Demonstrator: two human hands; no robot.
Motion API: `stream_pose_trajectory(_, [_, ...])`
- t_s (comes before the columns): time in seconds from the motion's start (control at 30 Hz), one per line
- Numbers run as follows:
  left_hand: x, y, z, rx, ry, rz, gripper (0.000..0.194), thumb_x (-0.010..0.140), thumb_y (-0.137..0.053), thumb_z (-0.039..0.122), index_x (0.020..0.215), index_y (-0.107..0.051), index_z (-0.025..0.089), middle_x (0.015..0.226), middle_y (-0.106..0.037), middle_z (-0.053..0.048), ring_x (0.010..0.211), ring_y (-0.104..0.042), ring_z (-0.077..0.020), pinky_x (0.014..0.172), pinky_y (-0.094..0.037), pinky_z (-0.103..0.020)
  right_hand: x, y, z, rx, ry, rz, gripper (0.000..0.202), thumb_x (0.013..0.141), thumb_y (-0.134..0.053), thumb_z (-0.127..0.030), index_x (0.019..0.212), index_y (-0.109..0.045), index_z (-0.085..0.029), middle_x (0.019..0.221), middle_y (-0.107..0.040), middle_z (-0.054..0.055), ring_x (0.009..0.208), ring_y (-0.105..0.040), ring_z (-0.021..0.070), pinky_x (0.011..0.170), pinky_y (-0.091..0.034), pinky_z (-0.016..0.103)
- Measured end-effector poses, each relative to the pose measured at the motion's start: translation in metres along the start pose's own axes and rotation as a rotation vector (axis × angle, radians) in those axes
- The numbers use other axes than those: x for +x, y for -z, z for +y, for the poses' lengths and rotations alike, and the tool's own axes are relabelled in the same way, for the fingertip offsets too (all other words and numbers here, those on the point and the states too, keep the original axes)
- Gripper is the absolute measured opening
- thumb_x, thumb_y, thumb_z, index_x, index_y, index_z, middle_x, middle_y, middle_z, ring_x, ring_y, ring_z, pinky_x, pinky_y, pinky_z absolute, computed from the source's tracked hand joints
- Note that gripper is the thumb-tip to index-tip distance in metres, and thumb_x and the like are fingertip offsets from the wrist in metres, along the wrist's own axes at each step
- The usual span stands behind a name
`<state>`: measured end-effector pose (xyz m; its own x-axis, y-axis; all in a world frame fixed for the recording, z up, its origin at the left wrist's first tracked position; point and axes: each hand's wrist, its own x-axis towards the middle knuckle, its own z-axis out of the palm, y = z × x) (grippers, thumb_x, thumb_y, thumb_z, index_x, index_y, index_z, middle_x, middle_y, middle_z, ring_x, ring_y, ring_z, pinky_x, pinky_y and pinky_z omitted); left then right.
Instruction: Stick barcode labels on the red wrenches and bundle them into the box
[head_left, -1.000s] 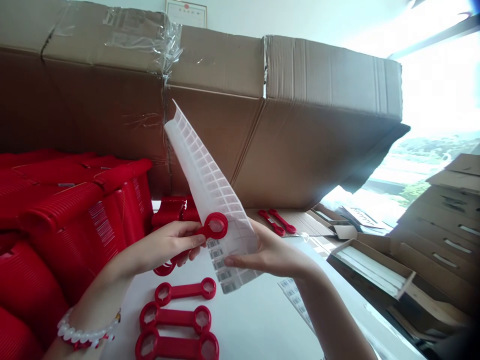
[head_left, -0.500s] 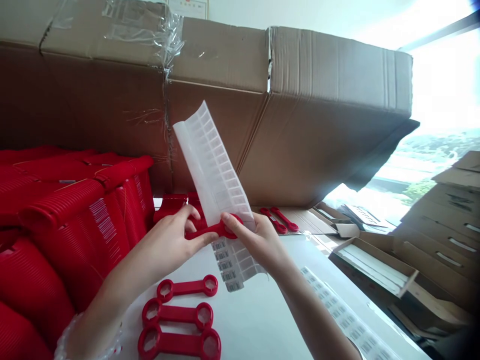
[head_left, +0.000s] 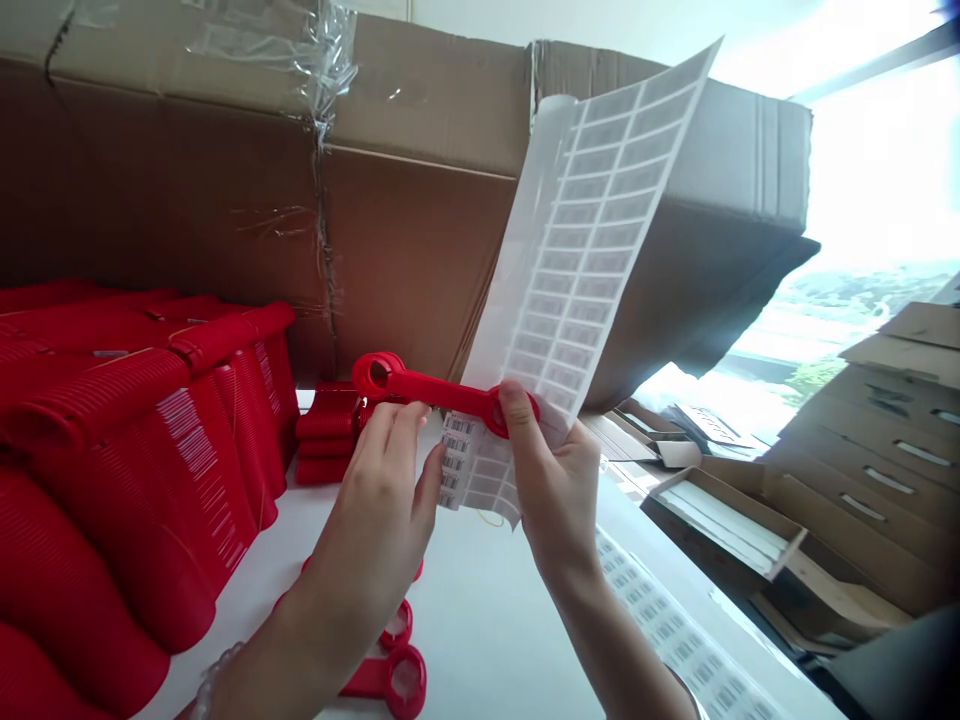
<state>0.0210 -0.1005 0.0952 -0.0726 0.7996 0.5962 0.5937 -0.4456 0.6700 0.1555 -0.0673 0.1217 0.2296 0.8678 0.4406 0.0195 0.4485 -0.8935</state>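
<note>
My right hand [head_left: 551,475] is closed on one end of a red plastic bar with a ring at each end [head_left: 442,390]. Pinched behind that bar, in the same hand, is a sheet of stickers [head_left: 600,230]. Its upper part is mostly blank, curling up and right, while small barcode labels [head_left: 456,460] line its lower left edge. Just left of those labels is my left hand [head_left: 379,500], below the bar's handle. Its thumb stands apart from its fingers, and I see nothing between them. More red ringed bars [head_left: 405,680] lie on the white table, partly hidden by my left forearm.
Red ribbed rolls with barcodes [head_left: 202,440] are piled at the left. Large cardboard boxes [head_left: 420,230] stand across the back. Another barcode sheet [head_left: 675,620] lies at the table's right edge, beside an open carton of white items [head_left: 727,520] and stacked boxes [head_left: 885,420].
My left hand has let go of the red bar's handle and moved lower, toward the labels. The bar and sticker sheet have swung and shifted right in my right hand.
</note>
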Motion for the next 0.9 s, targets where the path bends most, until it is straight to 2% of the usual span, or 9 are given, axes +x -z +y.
stream_pose_trajectory(0.13, [0.002, 0.003, -0.002, -0.137, 0.08, -0.085, 0.014, 0.102, -0.049, 0.03, 0.112, -0.058, 0.026, 0.109, -0.065, -0.003, 0.1, -0.064, -0.019, 0.078, -0.053, -0.03, -0.005, -0.003, -0.001, -0.022, 0.037, 0.018, 0.037, 0.084, -0.073, -0.059, 0.08, -0.07, -0.022, 0.078, -0.072, 0.004, 0.073, -0.07, 0.0225, 0.061, -0.06, 0.034])
stream_pose_trajectory(0.23, [0.001, 0.005, 0.003, -0.188, 0.133, -0.085, 0.011, 0.1, -0.052, 0.031, 0.108, -0.059, 0.026, 0.105, -0.063, -0.001, 0.098, -0.063, -0.0181, 0.081, -0.052, -0.03, -0.006, -0.005, 0.001, -0.058, 0.082, 0.036, 0.037, 0.085, -0.073, -0.058, 0.079, -0.07, -0.021, 0.074, -0.07, 0.003, 0.07, -0.068, 0.0198, 0.058, -0.056, 0.031])
stream_pose_trajectory(0.47, [0.005, 0.004, 0.0, -0.286, 0.296, -0.083, 0.022, 0.097, -0.058, 0.047, 0.099, -0.059, 0.025, 0.099, -0.063, -0.001, 0.089, -0.062, -0.0177, 0.075, -0.051, -0.03, -0.006, -0.007, 0.008, -0.11, 0.196, 0.003, 0.033, 0.087, -0.074, -0.052, 0.076, -0.07, -0.021, 0.069, -0.068, 0.0, 0.064, -0.063, 0.0153, 0.056, -0.051, 0.028])
stream_pose_trajectory(0.67, [0.011, 0.004, -0.008, -0.409, 0.402, -0.122, 0.025, 0.091, -0.066, 0.049, 0.095, -0.063, 0.024, 0.087, -0.063, 0.0, 0.084, -0.061, -0.0184, 0.071, -0.052, -0.029, -0.006, -0.007, 0.015, -0.137, 0.184, -0.024, 0.032, 0.087, -0.073, -0.053, 0.081, -0.071, -0.021, 0.073, -0.069, 0.001, 0.065, -0.064, 0.0171, 0.055, -0.051, 0.029])
stream_pose_trajectory(0.73, [0.008, 0.002, -0.008, -0.357, 0.347, -0.095, 0.02, 0.093, -0.064, 0.044, 0.094, -0.064, 0.025, 0.087, -0.064, 0.0, 0.082, -0.062, -0.018, 0.071, -0.053, -0.029, -0.004, -0.008, 0.017, -0.142, 0.172, -0.027, 0.033, 0.087, -0.073, -0.053, 0.081, -0.07, -0.021, 0.073, -0.069, 0.001, 0.066, -0.063, 0.0171, 0.056, -0.05, 0.029])
stream_pose_trajectory(0.83, [-0.001, -0.002, 0.0, -0.203, 0.084, -0.001, 0.009, 0.096, -0.058, 0.03, 0.093, -0.063, 0.024, 0.09, -0.065, -0.001, 0.083, -0.063, -0.0167, 0.078, -0.053, -0.029, 0.001, -0.008, 0.019, -0.118, 0.118, -0.034, 0.035, 0.085, -0.074, -0.054, 0.075, -0.066, -0.021, 0.069, -0.066, 0.0, 0.065, -0.061, 0.0166, 0.057, -0.049, 0.028])
stream_pose_trajectory(0.9, [-0.008, -0.001, 0.008, -0.156, -0.037, 0.002, 0.008, 0.096, -0.056, 0.026, 0.092, -0.063, 0.024, 0.089, -0.065, -0.001, 0.081, -0.062, -0.0156, 0.079, -0.053, -0.029, 0.006, -0.007, 0.021, -0.089, 0.073, -0.029, 0.038, 0.084, -0.074, -0.055, 0.071, -0.064, -0.021, 0.068, -0.065, 0.0, 0.064, -0.06, 0.0166, 0.057, -0.049, 0.028])
